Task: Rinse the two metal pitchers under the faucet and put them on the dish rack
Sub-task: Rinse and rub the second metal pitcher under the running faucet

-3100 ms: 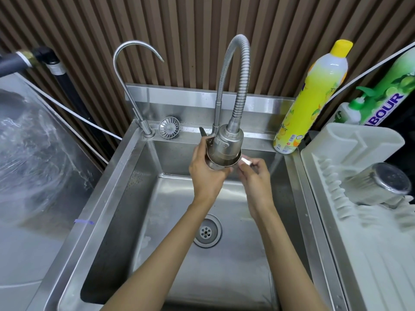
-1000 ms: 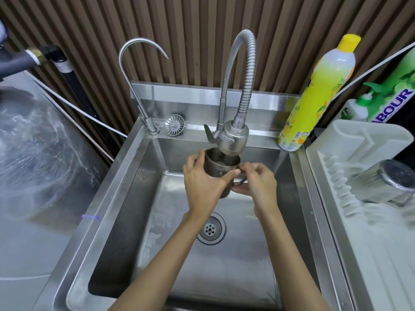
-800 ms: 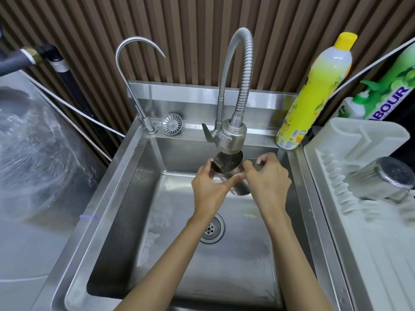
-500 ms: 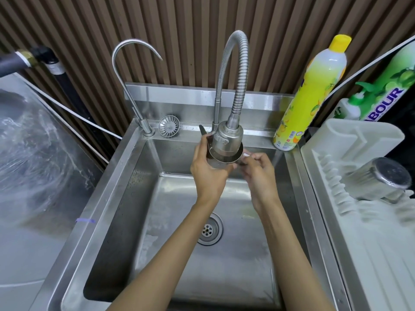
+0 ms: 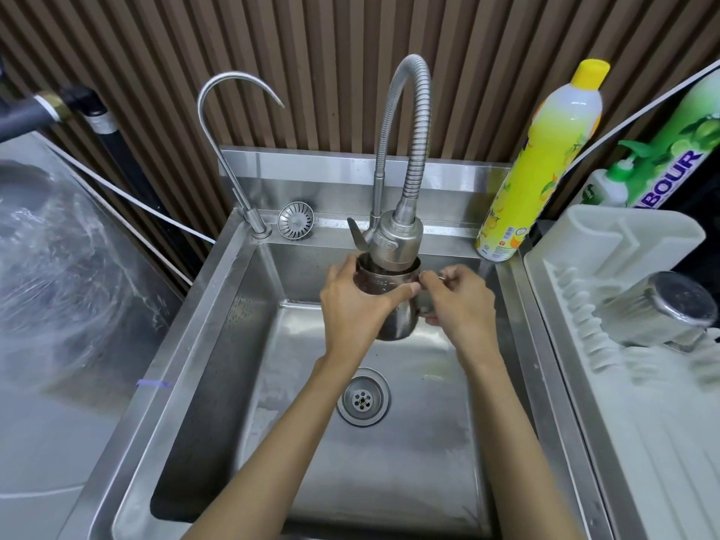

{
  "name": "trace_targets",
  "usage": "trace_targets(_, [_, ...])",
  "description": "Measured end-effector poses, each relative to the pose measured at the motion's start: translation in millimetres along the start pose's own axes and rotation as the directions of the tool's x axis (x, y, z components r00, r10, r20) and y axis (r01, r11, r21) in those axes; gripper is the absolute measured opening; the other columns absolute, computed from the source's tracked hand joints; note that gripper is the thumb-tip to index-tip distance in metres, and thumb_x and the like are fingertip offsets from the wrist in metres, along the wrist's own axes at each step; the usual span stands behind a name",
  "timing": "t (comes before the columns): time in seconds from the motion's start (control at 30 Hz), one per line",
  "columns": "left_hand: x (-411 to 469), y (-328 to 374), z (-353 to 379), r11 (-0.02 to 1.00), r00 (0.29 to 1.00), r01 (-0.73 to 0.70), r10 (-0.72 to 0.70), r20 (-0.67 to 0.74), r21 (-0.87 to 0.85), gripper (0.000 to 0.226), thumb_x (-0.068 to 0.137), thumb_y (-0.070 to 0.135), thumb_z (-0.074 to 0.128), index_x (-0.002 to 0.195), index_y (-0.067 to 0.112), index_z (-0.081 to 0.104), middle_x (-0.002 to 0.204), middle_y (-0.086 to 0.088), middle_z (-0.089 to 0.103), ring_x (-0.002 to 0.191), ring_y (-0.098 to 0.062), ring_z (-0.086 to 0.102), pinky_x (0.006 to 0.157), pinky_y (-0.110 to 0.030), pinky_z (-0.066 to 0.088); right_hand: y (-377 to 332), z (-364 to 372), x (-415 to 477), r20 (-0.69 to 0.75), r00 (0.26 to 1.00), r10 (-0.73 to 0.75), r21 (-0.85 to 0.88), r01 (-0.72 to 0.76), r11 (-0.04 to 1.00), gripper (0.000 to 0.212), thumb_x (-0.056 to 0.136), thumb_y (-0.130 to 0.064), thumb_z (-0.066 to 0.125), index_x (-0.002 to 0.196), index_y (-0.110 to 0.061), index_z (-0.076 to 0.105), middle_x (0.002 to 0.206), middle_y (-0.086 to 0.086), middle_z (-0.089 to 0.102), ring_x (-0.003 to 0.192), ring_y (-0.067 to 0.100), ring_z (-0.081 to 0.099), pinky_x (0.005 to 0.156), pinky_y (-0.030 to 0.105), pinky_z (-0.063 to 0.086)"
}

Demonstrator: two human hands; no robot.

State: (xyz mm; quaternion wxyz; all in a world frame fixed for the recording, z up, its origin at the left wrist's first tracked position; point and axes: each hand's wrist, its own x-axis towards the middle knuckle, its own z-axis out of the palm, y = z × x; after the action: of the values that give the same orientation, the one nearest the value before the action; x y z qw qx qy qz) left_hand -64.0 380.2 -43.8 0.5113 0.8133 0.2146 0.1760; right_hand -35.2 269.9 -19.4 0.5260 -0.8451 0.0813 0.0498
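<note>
Pitcher (image 5: 393, 302) at frame centre, upright, mouth right under faucet head (image 5: 395, 239), held above sink (image 5: 218, 344) basin. Water flow not discernible; inside of pitcher looks dark, fill level unclear.

Left to right:
- Left of frame: bare steel counter (image 5: 50, 422), nothing task-related on it.
- Left of centre: thin gooseneck tap (image 5: 230, 111), unused. Spare strainer (image 5: 295, 222) on sink ledge beside it.
- Centre: left hand (image 5: 352, 309) wrapped around pitcher body, gripping it. Right hand (image 5: 457, 305) closed on pitcher's right side, fingers pinching at what is probably the handle; handle itself mostly hidden.
- Below centre: drain (image 5: 363, 397) open, basin wet.
- Right of centre: yellow detergent bottle (image 5: 541, 169) on ledge, not touched.
- Right edge: white dish rack (image 5: 623, 267) with second pitcher (image 5: 658, 309) lying on its side against the pegs.

Status, judged: one pitcher racked, so roughly half done or a bit past. Remaining: finish rinse on this one, tip out, move right onto rack next to the other.
</note>
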Motion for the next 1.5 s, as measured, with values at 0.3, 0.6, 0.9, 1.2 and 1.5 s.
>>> trace_targets(0.3, [8, -6, 18, 0.915, 0.979, 0.181, -0.134, 0.151, -0.361, 0.073, 0.043, 0.025, 0.086, 0.111, 0.017, 0.063, 0.1, 0.001, 0.073, 0.096, -0.012, 0.068, 0.092, -0.035, 0.053, 0, -2, -1, -0.116, 0.976, -0.184, -0.097, 0.174, 0.98, 0.013, 0.087, -0.023, 0.061, 0.091, -0.015, 0.052, 0.095, 0.005, 0.064, 0.09, 0.023, 0.055, 0.071, 0.026, 0.033])
trace_targets(0.6, [4, -1, 8, 0.971, 0.972, -0.225, 0.218, -0.091, -0.083, 0.077, 0.053, -0.002, 0.084, 0.124, 0.007, 0.054, 0.11, 0.005, 0.05, 0.087, 0.006, 0.05, 0.078, 0.005, 0.033, 32, 26, 5, 0.328, 0.945, 0.009, 0.683, -0.243, 0.689, 0.022, 0.093, -0.005, 0.05, 0.076, -0.016, 0.04, 0.097, 0.011, 0.065, 0.088, 0.027, 0.062, 0.103, 0.043, 0.045])
trace_targets(0.9, [-7, -17, 5, 1.0, 0.997, -0.022, 0.021, -0.072, -0.006, 0.064, 0.049, 0.035, 0.09, 0.106, 0.021, 0.064, 0.099, 0.002, 0.05, 0.086, -0.008, 0.053, 0.072, 0.001, 0.035, 27, 15, -2, 0.086, 0.994, 0.063, 0.355, -0.09, 0.931, 0.017, 0.087, -0.019, 0.063, 0.087, -0.009, 0.05, 0.079, 0.006, 0.063, 0.066, 0.022, 0.063, 0.06, 0.033, 0.06])
trace_targets(1.2, [-1, -28, 20, 0.861, 0.956, 0.26, -0.165, 0.244, -0.436, 0.062, 0.055, 0.004, 0.087, 0.111, 0.015, 0.063, 0.103, -0.002, 0.073, 0.097, -0.016, 0.067, 0.089, -0.03, 0.051, 11, -4, -7, -0.112, 0.98, -0.167, -0.096, 0.156, 0.983, 0.015, 0.084, -0.022, 0.064, 0.08, -0.018, 0.05, 0.098, 0.001, 0.07, 0.092, 0.021, 0.061, 0.074, 0.027, 0.037])
trace_targets(1.5, [11, -9, 10, 0.944, 0.987, -0.16, 0.145, -0.073, -0.288, 0.076, 0.045, 0.015, 0.085, 0.114, 0.032, 0.057, 0.114, 0.003, 0.06, 0.099, -0.004, 0.058, 0.091, -0.016, 0.044, 23, 19, 6, 0.231, 0.972, -0.044, 0.696, -0.134, 0.705, 0.019, 0.09, -0.003, 0.054, 0.075, -0.014, 0.052, 0.112, 0.012, 0.063, 0.097, 0.028, 0.063, 0.09, 0.037, 0.054])
